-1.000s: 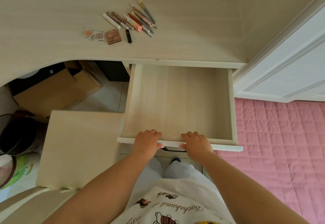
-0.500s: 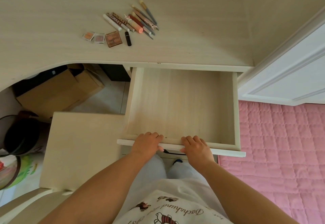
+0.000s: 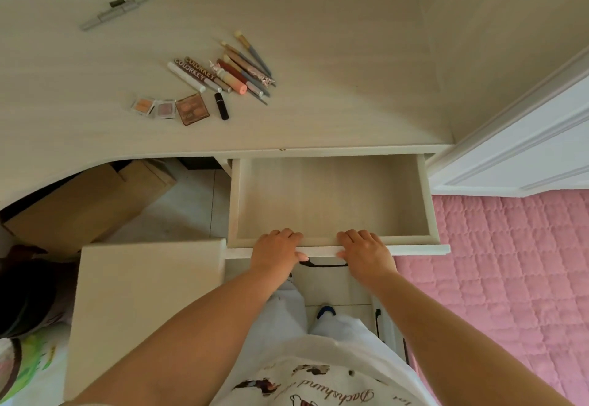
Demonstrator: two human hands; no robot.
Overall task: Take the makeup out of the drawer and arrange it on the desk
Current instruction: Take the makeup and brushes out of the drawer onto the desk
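Observation:
The pale wooden drawer [image 3: 330, 201] stands partly pulled out under the desk [image 3: 318, 112], with nothing inside it. My left hand [image 3: 276, 251] and my right hand [image 3: 366, 252] both grip its front edge, fingers curled over the rim, thumbs on the front. On the desk lies the makeup: three small palettes [image 3: 172, 107] in a row, a black lipstick [image 3: 221, 106], and a fan of tubes, pencils and brushes [image 3: 229, 69]. Two grey pens [image 3: 119, 7] lie apart at the far left of the desk.
A pale stool top [image 3: 143, 303] stands left of my legs. Cardboard boxes [image 3: 86, 201] sit under the desk. A pink quilted bed [image 3: 510, 278] is at the right, a white door panel [image 3: 526, 150] above it. Lower drawers with black handles [image 3: 377, 322] show below.
The drawer has slid inward under the desk, so less of its inside shows. Both hands kept their grip on its front edge and moved forward with it.

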